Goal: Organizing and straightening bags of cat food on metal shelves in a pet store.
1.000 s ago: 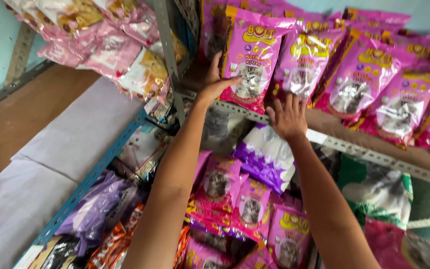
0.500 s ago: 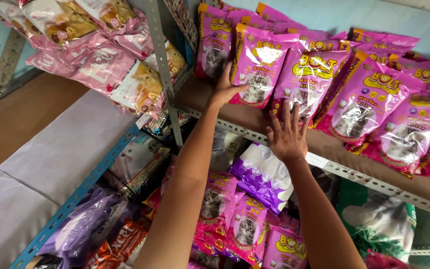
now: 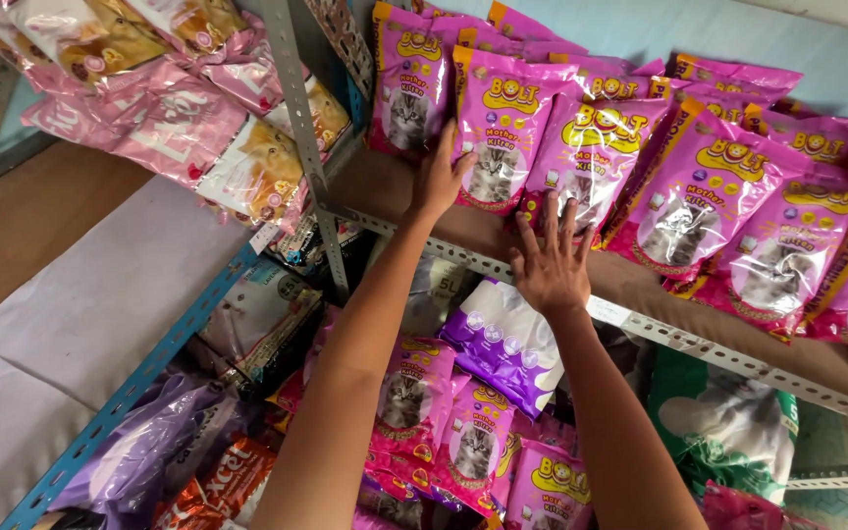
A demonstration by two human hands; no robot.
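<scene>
On the upper shelf (image 3: 640, 294), a row of magenta cat-food bags is leaning back against the pale blue wall (image 3: 699, 29). Left hand (image 3: 441, 177) is reaching up to that row, palm flat on the lower left edge of one magenta bag (image 3: 498, 137), fingers lying together and extended, thumb pointing up along the bag's side; not gripping, only pressing. Right hand (image 3: 550, 263) is resting just below and to the right, fingers spread apart, fingertips touching the bottom of the neighbouring magenta bag (image 3: 581, 157), heel of the hand sitting over the shelf's perforated metal rail (image 3: 699, 345). Both forearms are rising from the bottom of the view, near each other but not crossing.

Further magenta bags are overlapping to the right along the same shelf, each showing a kitten picture. A perforated grey upright post (image 3: 301, 128) is standing just left of the left hand. Beyond the post, pale pink bags (image 3: 149, 118) with an orange cat picture are hanging tilted on the next rack. Below the rail, a purple pack (image 3: 503, 339) is lying between the two arms, with smaller magenta pouches (image 3: 444, 432) heaped beneath it. A green bag (image 3: 728, 422) is sitting at lower right. Grey floor matting (image 3: 71, 324) is showing at left.
</scene>
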